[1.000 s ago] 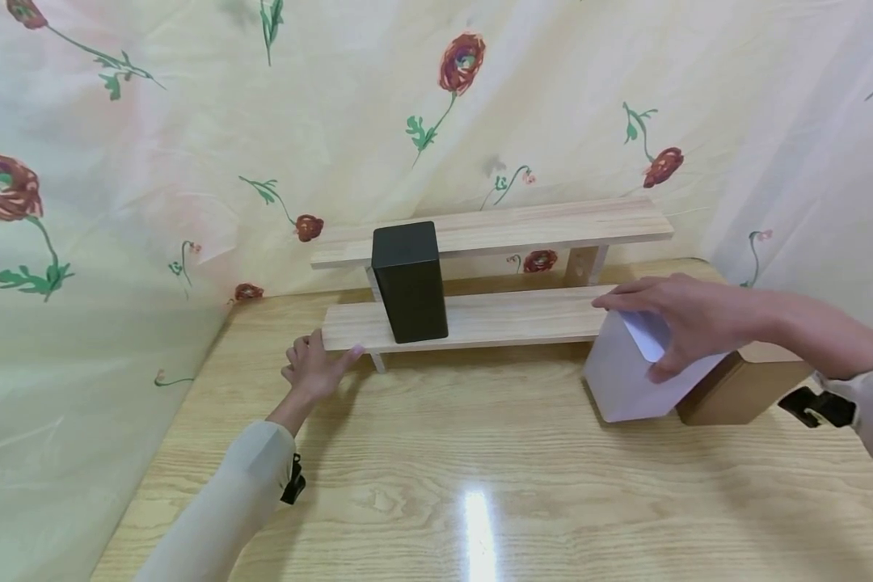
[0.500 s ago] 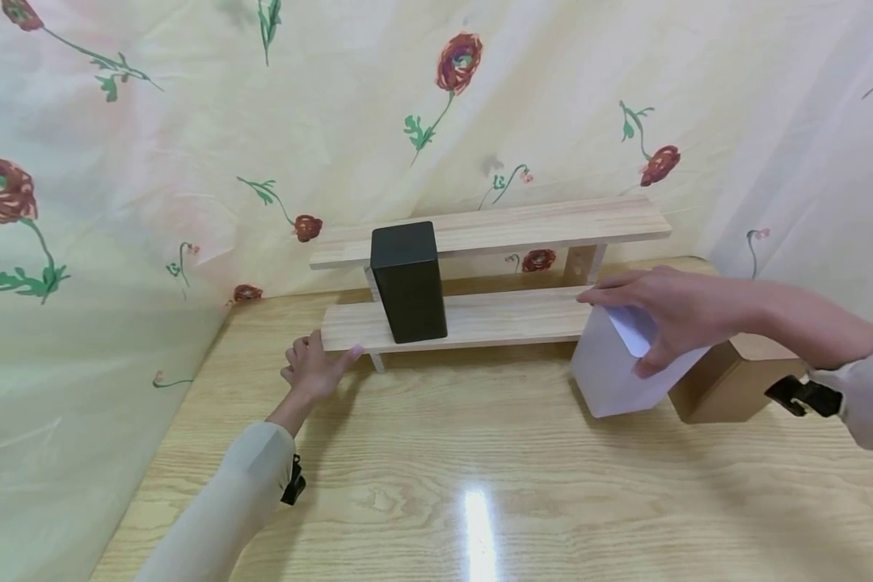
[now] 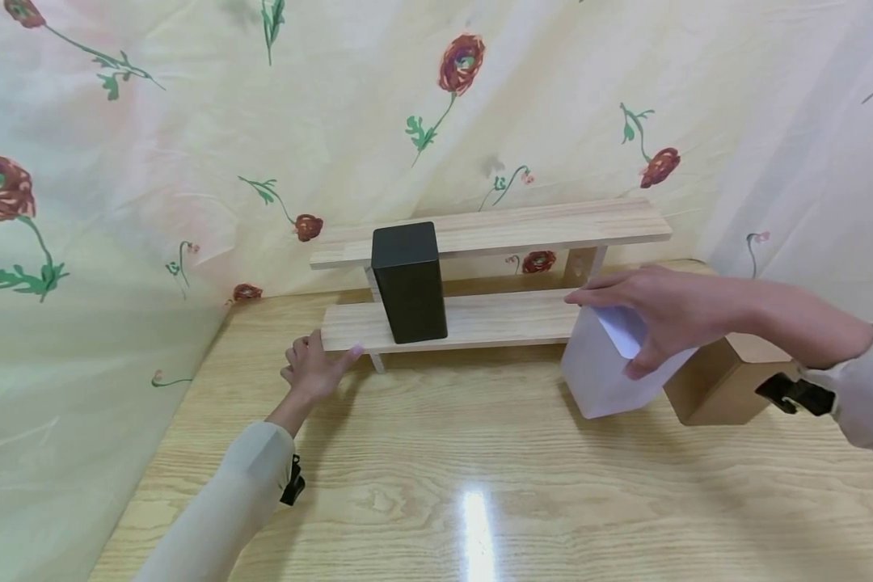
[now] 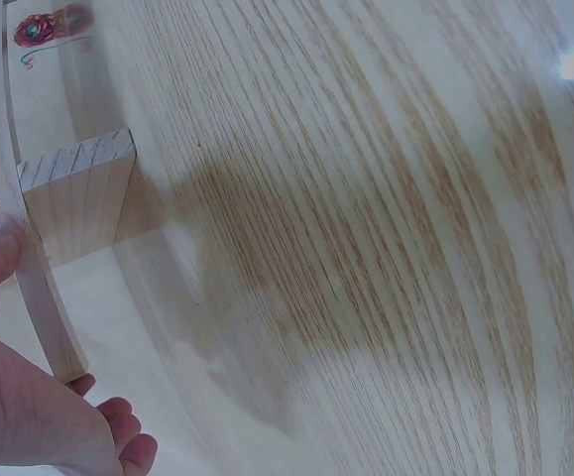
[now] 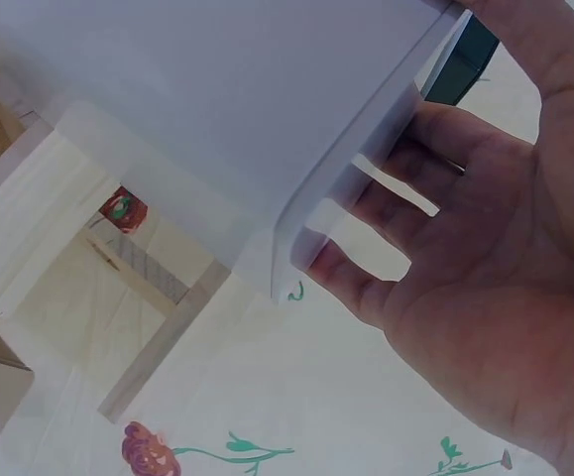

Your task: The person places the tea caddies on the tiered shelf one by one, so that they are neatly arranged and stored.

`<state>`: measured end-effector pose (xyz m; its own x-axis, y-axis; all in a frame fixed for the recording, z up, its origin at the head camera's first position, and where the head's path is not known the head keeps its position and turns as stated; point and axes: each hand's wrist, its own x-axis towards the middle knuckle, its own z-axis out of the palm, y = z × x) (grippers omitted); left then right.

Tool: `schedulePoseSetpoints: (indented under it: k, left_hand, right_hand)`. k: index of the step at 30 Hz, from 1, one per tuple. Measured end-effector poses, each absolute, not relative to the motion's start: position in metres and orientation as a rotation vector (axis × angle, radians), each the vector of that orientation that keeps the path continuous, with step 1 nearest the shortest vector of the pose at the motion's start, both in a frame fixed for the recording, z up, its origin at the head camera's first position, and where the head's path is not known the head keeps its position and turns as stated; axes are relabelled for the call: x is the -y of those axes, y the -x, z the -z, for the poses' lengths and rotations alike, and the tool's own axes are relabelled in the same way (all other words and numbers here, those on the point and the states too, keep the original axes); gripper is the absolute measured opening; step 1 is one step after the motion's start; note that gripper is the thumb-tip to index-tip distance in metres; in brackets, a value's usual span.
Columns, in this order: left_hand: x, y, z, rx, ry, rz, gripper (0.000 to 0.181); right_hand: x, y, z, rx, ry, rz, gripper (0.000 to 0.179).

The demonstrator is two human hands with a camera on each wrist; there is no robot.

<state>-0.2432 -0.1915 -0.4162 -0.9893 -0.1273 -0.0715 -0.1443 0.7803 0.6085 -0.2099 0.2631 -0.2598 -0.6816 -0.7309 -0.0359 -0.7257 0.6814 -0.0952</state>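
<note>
In the head view my right hand grips a white box from above, thumb on the near side and fingers on the far side. The box leans a little, with a shadow under its lower edge. In the right wrist view several fingers press against a side of this box. My left hand holds the left end of the lower board of a two-tier wooden shelf. The left wrist view shows the thumb on that board's edge and fingertips around its end.
A tall black box stands on the lower board, towards its left. On the table, right of the white box, is a brown box, partly behind my right forearm. Flowered cloth hangs behind the shelf.
My right hand has carried the white box a short way left, away from the brown box. The left hand keeps its hold on the shelf.
</note>
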Motion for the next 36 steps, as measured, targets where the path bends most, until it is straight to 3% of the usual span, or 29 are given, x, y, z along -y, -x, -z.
schedulePoseSetpoints:
  k: [36]
  left_hand:
    - [0.195,0.248,0.421,-2.944,0.214,-1.042,0.099]
  right_hand:
    - [-0.223,0.238,0.22,-2.707,1.226,0.202,0.094]
